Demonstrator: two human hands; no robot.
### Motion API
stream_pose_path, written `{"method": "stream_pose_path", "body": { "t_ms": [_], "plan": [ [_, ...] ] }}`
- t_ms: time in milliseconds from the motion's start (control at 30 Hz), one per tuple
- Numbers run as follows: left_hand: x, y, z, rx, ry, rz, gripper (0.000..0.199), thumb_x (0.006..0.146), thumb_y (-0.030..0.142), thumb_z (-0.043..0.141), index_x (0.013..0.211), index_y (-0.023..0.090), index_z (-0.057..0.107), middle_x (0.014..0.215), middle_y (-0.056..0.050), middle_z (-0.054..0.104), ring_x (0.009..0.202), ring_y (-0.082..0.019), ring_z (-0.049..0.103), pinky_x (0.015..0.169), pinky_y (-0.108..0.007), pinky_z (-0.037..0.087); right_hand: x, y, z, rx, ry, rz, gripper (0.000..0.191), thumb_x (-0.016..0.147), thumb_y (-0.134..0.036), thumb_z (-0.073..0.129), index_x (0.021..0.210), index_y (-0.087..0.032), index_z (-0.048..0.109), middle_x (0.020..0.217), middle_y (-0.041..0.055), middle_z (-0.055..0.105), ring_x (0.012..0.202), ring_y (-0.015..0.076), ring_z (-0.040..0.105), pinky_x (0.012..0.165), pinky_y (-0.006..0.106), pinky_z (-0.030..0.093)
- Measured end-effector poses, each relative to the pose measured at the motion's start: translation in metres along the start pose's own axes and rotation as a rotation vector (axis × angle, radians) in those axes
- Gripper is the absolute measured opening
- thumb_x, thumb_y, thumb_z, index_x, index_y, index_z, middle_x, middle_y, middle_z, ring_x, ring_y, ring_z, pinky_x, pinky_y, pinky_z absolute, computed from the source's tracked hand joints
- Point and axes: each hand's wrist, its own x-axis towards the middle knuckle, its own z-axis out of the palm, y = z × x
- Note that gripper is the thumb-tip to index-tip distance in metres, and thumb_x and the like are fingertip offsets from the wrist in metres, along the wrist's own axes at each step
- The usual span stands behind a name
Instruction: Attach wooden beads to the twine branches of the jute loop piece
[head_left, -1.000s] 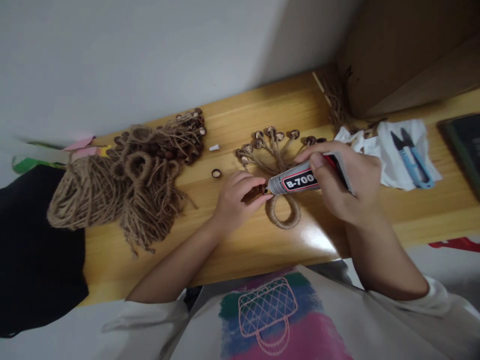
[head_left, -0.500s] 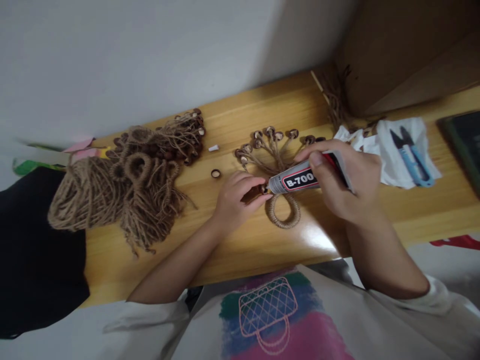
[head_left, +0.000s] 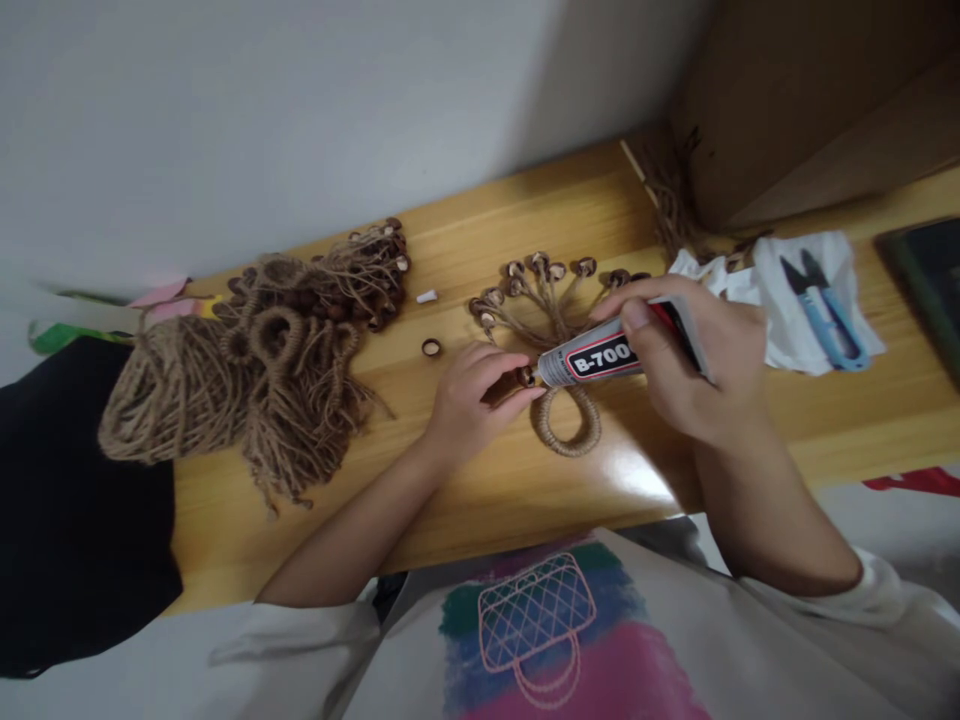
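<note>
My right hand [head_left: 697, 370] grips a glue tube [head_left: 596, 357] labelled B-700, its nozzle pointing left. The nozzle tip meets a small brown bead [head_left: 517, 380] pinched in the fingers of my left hand [head_left: 472, 400]. Just below the tube lies a jute-wrapped ring [head_left: 568, 425] on the wooden table [head_left: 510, 490]. Behind the tube, several jute cords tipped with beads [head_left: 536, 285] fan out from the ring.
A heap of jute cord, rings and beaded pieces [head_left: 255, 350] covers the table's left. A loose brown ring [head_left: 431, 347] and a small white cap [head_left: 427, 296] lie between. Blue thread snips [head_left: 825, 305] rest on white cloth [head_left: 780, 310] at right, below a cardboard box [head_left: 810, 100].
</note>
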Motion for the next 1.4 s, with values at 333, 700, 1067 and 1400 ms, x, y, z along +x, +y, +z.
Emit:
{"method": "stream_pose_path", "body": {
  "t_ms": [333,700,1067,1400],
  "plan": [
    [-0.0011,-0.0023,0.0019,-0.009,0.013,0.008,0.023,0.083,0.035,0.072,0.097,0.018,0.066,0.082,-0.004,0.069,0.074,-0.015,0.063,0.068,-0.029,0.05,-0.0013,0.0012,0.0021,-0.032,-0.008,-0.014,0.015,0.096,-0.023,0.046,0.09,-0.025,0.06,0.076,-0.0027,0.066,0.07,0.0137,0.064,0.07,0.028,0.05],
    [0.0,-0.001,0.0013,-0.002,0.016,0.029,0.023,0.082,0.033,0.072,0.096,0.017,0.064,0.08,-0.004,0.068,0.073,-0.015,0.062,0.067,-0.028,0.05,-0.0017,0.001,0.0019,-0.03,-0.003,-0.013,0.015,0.096,-0.022,0.047,0.092,-0.026,0.06,0.08,-0.0025,0.068,0.072,0.0148,0.064,0.072,0.029,0.05],
    [-0.0005,-0.0016,0.0023,-0.012,0.022,0.022,0.024,0.083,0.034,0.072,0.096,0.016,0.065,0.08,-0.004,0.068,0.073,-0.014,0.062,0.069,-0.027,0.05,-0.0008,0.0005,0.0009,-0.02,0.001,-0.011,0.016,0.095,-0.021,0.047,0.091,-0.024,0.062,0.077,-0.0027,0.067,0.069,0.0121,0.062,0.071,0.026,0.048],
    [-0.0001,0.0001,0.0011,-0.014,0.002,0.003,0.023,0.083,0.032,0.072,0.096,0.015,0.064,0.082,-0.005,0.069,0.075,-0.015,0.063,0.07,-0.028,0.05,-0.0007,0.0032,0.0008,0.007,0.052,0.024,0.018,0.097,-0.024,0.046,0.088,-0.023,0.062,0.084,-0.0024,0.07,0.076,0.0131,0.066,0.072,0.026,0.049]
  ]
}}
